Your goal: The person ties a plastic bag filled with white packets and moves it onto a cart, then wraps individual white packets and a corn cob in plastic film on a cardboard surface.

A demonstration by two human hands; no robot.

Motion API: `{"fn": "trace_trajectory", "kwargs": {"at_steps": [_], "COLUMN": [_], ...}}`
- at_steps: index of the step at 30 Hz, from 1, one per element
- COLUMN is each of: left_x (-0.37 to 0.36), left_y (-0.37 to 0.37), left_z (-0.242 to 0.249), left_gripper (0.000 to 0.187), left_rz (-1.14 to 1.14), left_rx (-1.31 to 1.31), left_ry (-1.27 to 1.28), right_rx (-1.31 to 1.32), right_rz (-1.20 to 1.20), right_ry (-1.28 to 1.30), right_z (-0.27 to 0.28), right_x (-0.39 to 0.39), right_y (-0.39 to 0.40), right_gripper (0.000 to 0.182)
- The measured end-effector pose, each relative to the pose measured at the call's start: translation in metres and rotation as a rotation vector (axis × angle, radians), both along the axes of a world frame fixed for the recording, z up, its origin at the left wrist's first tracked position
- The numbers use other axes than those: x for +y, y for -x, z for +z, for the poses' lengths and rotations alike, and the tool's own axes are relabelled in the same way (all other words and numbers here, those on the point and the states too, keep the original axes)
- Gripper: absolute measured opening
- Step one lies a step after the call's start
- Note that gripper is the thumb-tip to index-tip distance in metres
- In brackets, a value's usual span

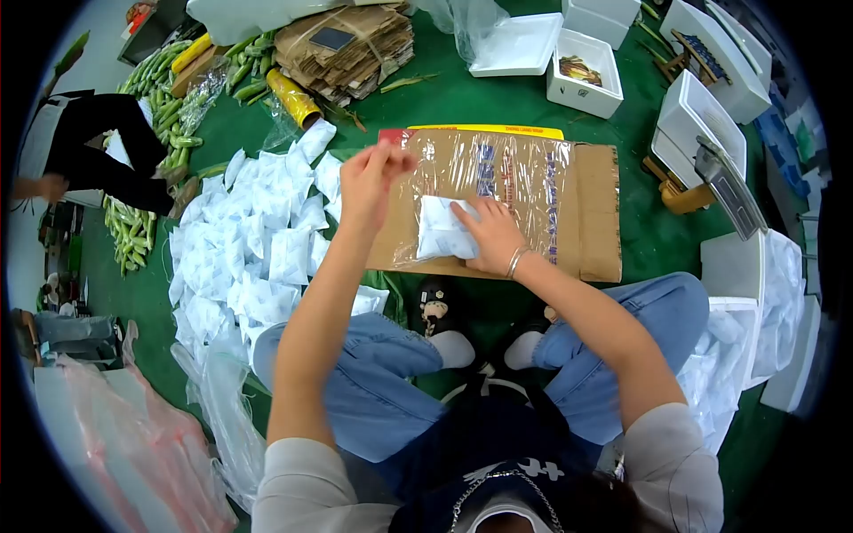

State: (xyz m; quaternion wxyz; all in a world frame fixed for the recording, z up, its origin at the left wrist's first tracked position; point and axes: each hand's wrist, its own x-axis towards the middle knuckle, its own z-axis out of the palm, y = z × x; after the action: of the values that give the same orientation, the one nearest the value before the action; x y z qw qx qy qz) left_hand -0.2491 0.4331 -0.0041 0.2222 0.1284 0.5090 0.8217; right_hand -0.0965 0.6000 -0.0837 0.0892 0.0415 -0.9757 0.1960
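White pouch (442, 228) on brown cardboard (586, 213) (green floor (498, 107)).

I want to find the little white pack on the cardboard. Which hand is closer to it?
Right. The right hand rests on the white pack; the left hand is raised above and beside it, apart.

A single fisheye camera on the person's head looks steeply down and forward, close over their own arms, knees (382, 355) and shoes. The flattened cardboard (586, 213) lies centre frame on the green floor (498, 98), and dark vignetting rounds the corners.
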Motion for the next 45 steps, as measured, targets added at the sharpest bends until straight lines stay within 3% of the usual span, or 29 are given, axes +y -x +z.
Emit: {"fn": "trace_trajectory", "kwargs": {"at_steps": [2,3,5,6,8,9,11,12,14,15,17,18,19,21,22,24,25,27,28,29,31,33,35,37,38,40,42,44,45], "left_x": [0.014,0.016,0.002,-0.013,-0.035,-0.04,-0.051,-0.058,-0.072,-0.076,-0.081,-0.062,-0.045,-0.01,0.003,0.026,0.031,0.036,0.036,0.04,0.048,0.054,0.061,0.062,0.062,0.062,0.061,0.055,0.055], "left_y": [0.018,0.012,-0.016,-0.021,-0.035,-0.039,-0.052,-0.052,-0.042,-0.032,-0.006,-0.013,-0.017,-0.021,-0.019,-0.011,-0.009,-0.013,-0.014,-0.008,0.003,0.012,0.019,0.018,0.017,0.013,0.01,-0.003,-0.012], "left_z": [-0.007,-0.013,-0.037,-0.057,-0.067,-0.065,-0.061,-0.077,-0.115,-0.107,-0.082,-0.047,-0.051,-0.056,-0.065,-0.087,-0.093,-0.089,-0.081,-0.069,-0.058,-0.058,-0.055,-0.054,-0.054,-0.053,-0.043,-0.031,-0.024], "left_gripper": [0.027,0.027,0.048,0.062,0.061,0.061,0.057,0.057,0.047,0.047,0.037,0.033,0.033,0.023,0.023,0.028,0.028,0.049,0.072,0.072,0.085,0.086,0.088,0.08,0.08,0.077,0.074,0.071,0.068], "left_rz": [-0.031,-0.016,0.124,0.136,-0.107,-0.11,-0.473,-0.473,-0.462,-0.458,-0.476,-0.363,-0.371,-0.16,-0.172,-0.282,-0.297,-0.346,-0.467,-0.481,-0.703,-0.72,-0.722,-0.67,-0.681,-0.666,-0.646,-0.64,-0.663], "left_rx": [0.322,0.324,0.961,0.975,0.712,0.717,0.671,0.662,0.598,0.599,-0.591,-0.599,-0.606,-0.342,-0.333,0.377,0.383,1.415,1.404,1.414,1.424,1.458,1.506,1.576,1.577,1.538,1.537,1.53,1.497], "left_ry": [0.472,0.455,1.238,1.375,1.657,1.652,1.705,1.704,1.363,1.36,0.362,0.292,0.295,0.295,0.287,0.496,0.488,0.646,0.74,0.726,0.826,0.839,0.855,0.804,0.8,0.793,0.782,0.773,0.866], "right_rx": [-0.097,-0.092,-0.105,-0.068,-0.004,0.073,0.082,0.098,0.05,0.005,-0.011,-0.004,0.003,0.023,-0.03,-0.09,-0.086,-0.232,-0.184,-0.177,-0.511,-0.435,0.193,0.348,0.345,0.206,0.321,0.274,0.4], "right_rz": [0.011,0.02,-0.11,-0.175,-0.265,-0.293,-0.272,-0.25,-0.211,-0.178,-0.183,-0.157,-0.132,-0.135,-0.123,-0.135,-0.152,-0.081,-0.024,-0.044,-0.059,-0.094,-0.707,-0.841,-0.85,-0.682,-0.895,-0.925,-0.843], "right_ry": [0.091,0.071,0.236,0.248,0.215,0.165,0.146,0.134,0.073,0.008,0.008,0.028,0.048,0.017,0.063,0.163,0.158,0.38,0.463,0.464,0.782,0.843,1.129,0.261,0.264,0.189,0.487,0.754,0.609], "right_z": [0.004,0.003,-0.008,-0.009,-0.002,-0.001,-0.001,-0.001,-0.003,-0.004,-0.005,-0.008,-0.011,-0.013,-0.011,-0.011,-0.011,-0.012,-0.015,-0.009,0.008,0.006,-0.009,0.002,-0.006,-0.027,0.002,0.047,0.045], "right_x": [-0.003,0.005,0.01,0.013,0.017,0.022,0.03,0.03,0.024,0.022,0.018,0.014,0.011,0.013,0.016,0.024,0.031,0.047,0.057,0.065,0.073,0.057,0.014,-0.022,-0.019,-0.003,0.026,0.047,0.061], "right_y": [0.004,0.006,0.004,0.0,-0.001,0.002,0.009,0.01,0.004,0.0,-0.007,-0.01,-0.013,-0.007,-0.004,0.004,0.01,0.025,0.031,0.036,0.039,0.027,-0.006,-0.043,-0.052,-0.084,-0.086,-0.072,-0.057], "right_gripper": [0.091,0.091,0.092,0.093,0.091,0.09,0.089,0.089,0.09,0.091,0.094,0.095,0.096,0.095,0.095,0.092,0.092,0.086,0.081,0.081,0.082,0.086,0.081,0.04,0.04,0.021,0.015,0.013,0.013]}}
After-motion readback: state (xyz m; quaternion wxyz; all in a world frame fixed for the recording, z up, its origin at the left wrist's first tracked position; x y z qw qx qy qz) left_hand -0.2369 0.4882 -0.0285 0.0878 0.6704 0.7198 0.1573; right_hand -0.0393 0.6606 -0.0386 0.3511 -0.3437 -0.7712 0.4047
